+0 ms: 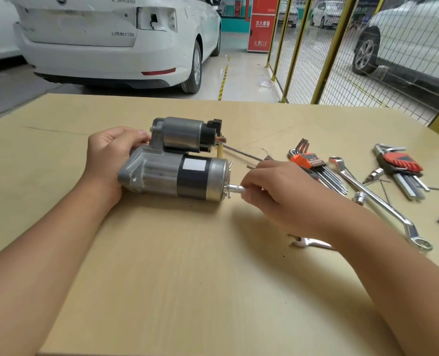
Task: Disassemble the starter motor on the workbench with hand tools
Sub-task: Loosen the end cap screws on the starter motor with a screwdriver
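Observation:
The starter motor lies on its side in the middle of the wooden workbench, its grey solenoid on the far side. My left hand grips the motor's cast nose housing at the left end. My right hand pinches a small silver socket driver that is pressed against the motor's rear end cap. The rest of that tool is hidden inside my fingers.
To the right lie two hex key sets with orange holders, a long ring spanner, a loose socket, a bit adapter and an open-end spanner under my right forearm. A screwdriver lies behind the motor. White car and yellow mesh fence beyond.

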